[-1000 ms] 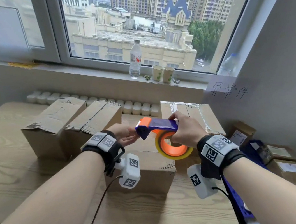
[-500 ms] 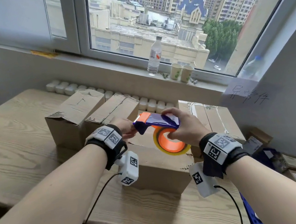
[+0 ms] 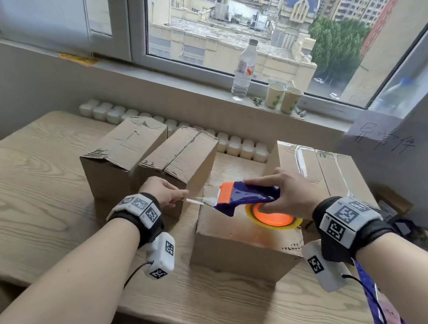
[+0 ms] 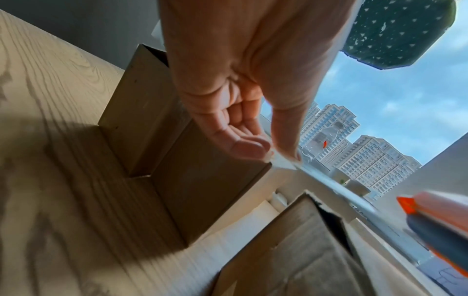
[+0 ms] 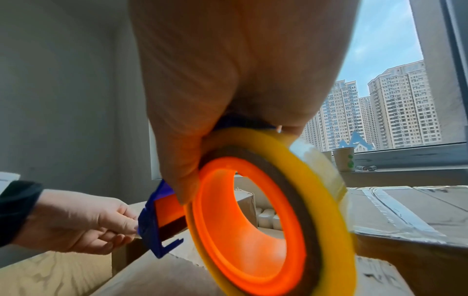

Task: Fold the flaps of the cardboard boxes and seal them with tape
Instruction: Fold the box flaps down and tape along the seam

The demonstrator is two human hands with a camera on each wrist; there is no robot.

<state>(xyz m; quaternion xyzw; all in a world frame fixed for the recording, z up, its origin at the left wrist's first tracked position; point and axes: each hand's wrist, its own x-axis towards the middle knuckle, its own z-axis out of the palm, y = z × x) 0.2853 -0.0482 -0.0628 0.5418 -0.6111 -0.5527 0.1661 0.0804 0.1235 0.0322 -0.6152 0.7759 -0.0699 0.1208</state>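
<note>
Our left hand [image 3: 163, 193] now sits apart from the tape dispenser [image 3: 250, 196], pinching a clear strip of tape [image 3: 195, 200] stretched between them, where before it touched the nose. Our right hand [image 3: 288, 195] holds the dispenser lower, just above the box [image 3: 234, 243].

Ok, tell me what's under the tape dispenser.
The closed top of the nearest cardboard box lies under the tape dispenser. Its flap seam is hidden beneath the dispenser and right hand.

A blue-and-orange tape dispenser [image 3: 247, 194] carrying a yellowish tape roll [image 3: 272, 218] hovers over the nearest brown cardboard box [image 3: 245, 242], flaps folded shut; a clear tape strip [image 3: 197, 200] stretches leftward. 2 untaped boxes [image 3: 149, 154] stand behind.
</note>
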